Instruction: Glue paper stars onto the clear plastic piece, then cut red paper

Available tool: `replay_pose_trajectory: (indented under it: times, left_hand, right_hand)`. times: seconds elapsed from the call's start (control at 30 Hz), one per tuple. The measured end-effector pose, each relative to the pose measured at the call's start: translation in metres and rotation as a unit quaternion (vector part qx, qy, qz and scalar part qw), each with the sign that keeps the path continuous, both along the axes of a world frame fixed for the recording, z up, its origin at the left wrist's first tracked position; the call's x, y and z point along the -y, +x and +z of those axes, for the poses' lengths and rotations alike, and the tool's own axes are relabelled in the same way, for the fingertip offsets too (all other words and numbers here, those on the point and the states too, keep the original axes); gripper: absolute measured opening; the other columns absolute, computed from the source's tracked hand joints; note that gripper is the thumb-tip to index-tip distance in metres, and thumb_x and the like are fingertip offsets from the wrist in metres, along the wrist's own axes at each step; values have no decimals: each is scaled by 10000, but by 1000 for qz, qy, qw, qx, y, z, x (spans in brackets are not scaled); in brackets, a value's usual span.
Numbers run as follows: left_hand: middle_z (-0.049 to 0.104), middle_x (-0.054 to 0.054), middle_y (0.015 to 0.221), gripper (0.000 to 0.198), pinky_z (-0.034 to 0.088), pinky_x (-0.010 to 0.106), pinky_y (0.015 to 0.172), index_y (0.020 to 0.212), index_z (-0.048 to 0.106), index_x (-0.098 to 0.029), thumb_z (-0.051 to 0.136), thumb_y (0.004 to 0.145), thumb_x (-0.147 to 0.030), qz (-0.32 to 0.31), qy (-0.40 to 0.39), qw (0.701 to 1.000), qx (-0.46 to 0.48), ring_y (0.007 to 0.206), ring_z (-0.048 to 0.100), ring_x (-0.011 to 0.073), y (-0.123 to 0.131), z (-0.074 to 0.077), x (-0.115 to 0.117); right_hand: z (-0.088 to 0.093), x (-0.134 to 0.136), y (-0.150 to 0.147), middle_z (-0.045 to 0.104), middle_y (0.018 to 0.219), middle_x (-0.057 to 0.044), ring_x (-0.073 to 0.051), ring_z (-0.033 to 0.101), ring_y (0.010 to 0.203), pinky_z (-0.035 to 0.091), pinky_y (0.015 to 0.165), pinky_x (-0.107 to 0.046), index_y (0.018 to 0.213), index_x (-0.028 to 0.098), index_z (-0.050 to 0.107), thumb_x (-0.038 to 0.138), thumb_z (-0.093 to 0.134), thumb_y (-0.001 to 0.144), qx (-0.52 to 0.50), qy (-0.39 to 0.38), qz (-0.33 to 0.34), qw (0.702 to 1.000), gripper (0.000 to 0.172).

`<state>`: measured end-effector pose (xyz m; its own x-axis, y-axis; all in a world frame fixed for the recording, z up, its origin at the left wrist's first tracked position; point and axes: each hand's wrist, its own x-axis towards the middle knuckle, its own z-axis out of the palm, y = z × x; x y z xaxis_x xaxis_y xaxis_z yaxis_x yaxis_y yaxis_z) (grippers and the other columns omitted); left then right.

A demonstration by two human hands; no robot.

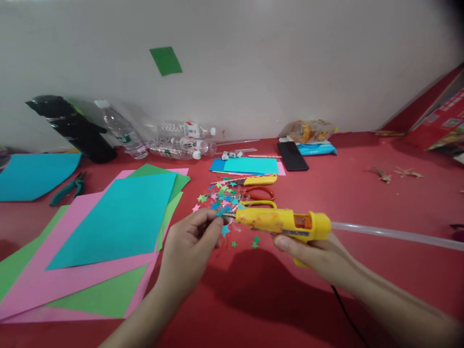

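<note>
My right hand (321, 257) is wrapped around a yellow hot glue gun (268, 220), whose metal nozzle points left. A long clear glue stick (384, 233) sticks out of its back end. In my left hand (188, 249) a small blue paper star (220, 211) is pinched between thumb and fingers, right at the nozzle tip. Whether nozzle and star touch I cannot tell. Behind them lies a pile of colourful paper stars (213, 195). A few green stars (255, 244) are scattered below the gun. Red-handled scissors (259, 194) and a yellow handle loop (259, 204) lie just beyond it.
Coloured paper sheets (119, 222) spread over the left, with pliers (68, 188) behind them. Along the wall stand or lie a black bottle (76, 128), several plastic bottles (177, 149) and a phone (293, 155). A yellow utility knife (259, 180) lies mid-table. A black cord (344, 309) trails below the gun.
</note>
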<state>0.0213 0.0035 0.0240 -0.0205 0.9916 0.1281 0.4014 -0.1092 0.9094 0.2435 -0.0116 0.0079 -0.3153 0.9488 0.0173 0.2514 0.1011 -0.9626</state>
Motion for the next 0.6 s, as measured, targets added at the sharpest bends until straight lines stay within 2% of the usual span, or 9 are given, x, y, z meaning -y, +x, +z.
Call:
replay_pose_trajectory:
  times: [0.1,0.2,0.3,0.4,0.5,0.6]
  left_hand:
    - [534,-54,478,203,280,206,429,641,612,-192,560,812,-287,-13,-1,1000,-6,433,404,79,-2,-1,0]
    - [524,-55,477,224,277,208,426,616,592,-194,550,819,-279,-15,3,1000,-12,428,399,76,-2,-1,0]
    - [519,-53,472,241,294,205,434,589,570,-195,548,816,-275,-16,10,1000,-22,432,409,78,-2,0,0]
    - [517,-48,473,242,324,201,446,584,565,-196,547,809,-284,-11,15,999,-33,445,433,86,-1,0,-1]
    - [524,-43,479,233,351,201,459,596,572,-197,540,804,-295,-8,15,999,-41,461,453,95,0,2,-1]
    - [529,-36,477,245,360,206,462,578,560,-198,528,800,-297,-10,14,999,-52,466,460,102,1,4,-1]
  right_hand:
    - [3,-1,-1,669,754,-8,-140,583,654,444,509,-204,1050,229,725,470,574,885,5,0,9,1000,329]
    - [6,-1,-3,711,908,-22,-167,640,767,510,613,-231,1173,262,693,448,579,883,3,8,9,1000,363]
    - [7,-2,-5,724,980,-25,-190,667,856,542,716,-265,1196,277,685,439,583,877,2,10,8,1000,372]
    - [7,-2,-5,722,1046,-29,-203,670,893,549,742,-282,1192,276,688,435,577,882,8,11,10,1000,366]
    - [7,-2,-5,718,1034,-33,-201,663,885,544,739,-278,1203,272,683,429,573,890,11,21,10,1000,367]
    - [7,-1,-4,714,898,-27,-178,646,769,526,647,-248,1189,268,690,425,581,886,15,22,6,1000,358]
